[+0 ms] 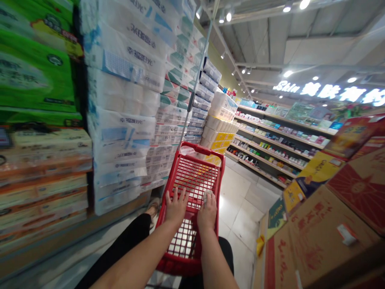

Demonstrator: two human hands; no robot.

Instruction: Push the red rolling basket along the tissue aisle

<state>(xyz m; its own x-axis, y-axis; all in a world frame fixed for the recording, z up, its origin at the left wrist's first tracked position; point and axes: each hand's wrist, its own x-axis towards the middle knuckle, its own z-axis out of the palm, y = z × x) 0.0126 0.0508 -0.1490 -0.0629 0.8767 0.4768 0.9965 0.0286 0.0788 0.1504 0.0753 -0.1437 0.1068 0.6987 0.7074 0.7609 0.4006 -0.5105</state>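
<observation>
A red plastic shopping basket [197, 164] with a grid bottom stands between my legs. Over its middle, my left hand [177, 206] has its fingers spread and holds nothing. Close to the basket's right side, the fingers of my right hand [207, 210] are curled around a small whitish thing [206, 196], too blurred to name. Whether either hand touches the basket I cannot tell. Through the grid I see pale floor; no goods show inside. A thin metal rod [192, 98] with a dark sleeve rises from near the basket's far left corner.
Tall stacks of wrapped toilet paper [126, 88] and green tissue packs [33, 68] line the left. Cardboard boxes [327, 237] are piled at the right. Shelves of small goods [270, 140] stand at the back. Pale floor tiles [240, 212] run between the basket and the boxes.
</observation>
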